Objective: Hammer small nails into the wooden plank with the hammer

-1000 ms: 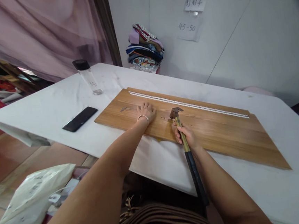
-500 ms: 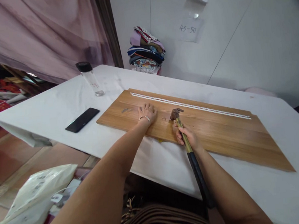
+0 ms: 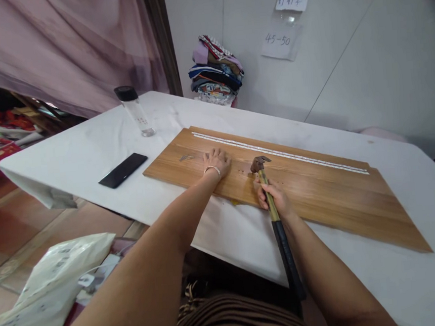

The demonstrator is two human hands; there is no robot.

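Note:
A long brown wooden board [image 3: 331, 198] lies on the white-covered table. My left hand [image 3: 217, 163], with a bracelet at the wrist, rests on the board, fingers spread and nothing in them. Several nails [image 3: 186, 157] lie on the board to its left. My right hand [image 3: 271, 196] is wrapped round the handle of a hammer [image 3: 281, 238] near its head, which is over the board's middle. Small dark marks show on the board on both sides of the hammer head. A white strip [image 3: 277, 152] runs along the board's far edge.
A black phone [image 3: 123, 170] and a clear bottle [image 3: 137, 114] with a black lid are on the table's left part. Folded clothes [image 3: 215, 72] are stacked beyond the far edge. A white plastic bag [image 3: 53, 284] sits low at the left, below the table [image 3: 67, 140].
The camera view has shifted slightly, and the upper wall note now reads more clearly. Both hands and the hammer remain nearly where they were on the board.

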